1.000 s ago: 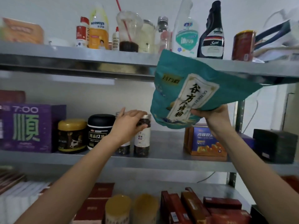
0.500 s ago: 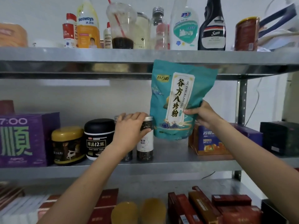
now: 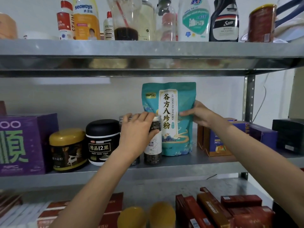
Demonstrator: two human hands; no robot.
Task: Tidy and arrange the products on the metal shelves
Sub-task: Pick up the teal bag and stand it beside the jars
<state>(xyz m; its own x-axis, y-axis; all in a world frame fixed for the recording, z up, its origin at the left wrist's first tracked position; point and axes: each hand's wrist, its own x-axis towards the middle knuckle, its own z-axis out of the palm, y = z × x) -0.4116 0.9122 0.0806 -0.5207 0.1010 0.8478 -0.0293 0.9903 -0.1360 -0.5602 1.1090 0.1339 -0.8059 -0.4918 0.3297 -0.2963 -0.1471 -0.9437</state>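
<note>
the right hand (image 3: 199, 114) pinches the teal pouch (image 3: 171, 119) lettered "gu fang ba zhen fen", while just left of it the left hand (image 3: 136, 133) curls round a silver-lidded jar (image 3: 153, 149).

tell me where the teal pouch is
Head view, right of centre: the teal pouch stands on the middle shelf between the dark-filled jar and the blue box, gripped by the right hand.

teal pouch (image 3: 169, 119) upright, middle shelf (image 3: 189, 163), beside jar (image 3: 153, 150)
</note>
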